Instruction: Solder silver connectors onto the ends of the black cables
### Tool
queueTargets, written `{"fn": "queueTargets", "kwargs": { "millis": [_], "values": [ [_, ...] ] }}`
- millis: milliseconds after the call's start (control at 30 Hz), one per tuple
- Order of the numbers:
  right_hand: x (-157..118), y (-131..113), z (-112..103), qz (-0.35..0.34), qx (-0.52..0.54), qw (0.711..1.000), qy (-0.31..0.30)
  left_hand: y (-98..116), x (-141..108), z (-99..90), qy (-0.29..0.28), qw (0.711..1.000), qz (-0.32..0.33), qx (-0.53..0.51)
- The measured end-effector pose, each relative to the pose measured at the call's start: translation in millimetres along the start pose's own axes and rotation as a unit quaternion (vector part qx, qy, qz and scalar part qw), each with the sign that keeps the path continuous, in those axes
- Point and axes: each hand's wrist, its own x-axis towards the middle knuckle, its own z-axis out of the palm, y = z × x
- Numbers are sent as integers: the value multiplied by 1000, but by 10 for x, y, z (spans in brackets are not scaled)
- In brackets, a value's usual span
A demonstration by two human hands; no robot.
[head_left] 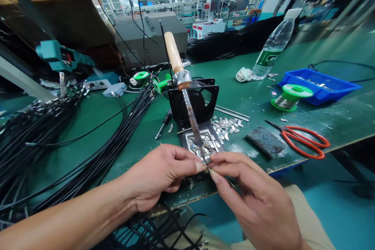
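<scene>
A soldering iron (175, 52) with a wooden handle is clamped in a stand, tip pointing down between my hands. My left hand (159, 170) is closed in a pinch just below the tip, on what looks like a cable end with tiny coloured wires; the fingers hide most of it. From the other side, my right hand (254, 191) pinches a thin solder wire (208, 167), its end close to the tip. Behind my fingertips lies a small metal tray (190, 137) holding small metal connectors. More loose connectors (227, 127) are scattered to its right.
A black fan (190, 103) stands behind the tray. Black cables (117, 150) cover the left side. To the right are a dark sponge block (266, 141), red-handled scissors (306, 140), a solder spool (288, 99), a blue bin (334, 93) and a water bottle (271, 52).
</scene>
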Motion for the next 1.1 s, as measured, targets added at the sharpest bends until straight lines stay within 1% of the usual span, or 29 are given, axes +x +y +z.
{"fn": "queueTargets", "kwargs": {
  "millis": [267,800,1100],
  "values": [
    [31,22,20,-24,6,1000,12,5,3,12,4,1000,6,-15],
    [53,29,23,-15,21,1000,12,8,6,4,-3,1000,16,-17],
    [81,25,18,-16,7,1000,18,11,9,3,-7,1000,24,-12]
  ]
}}
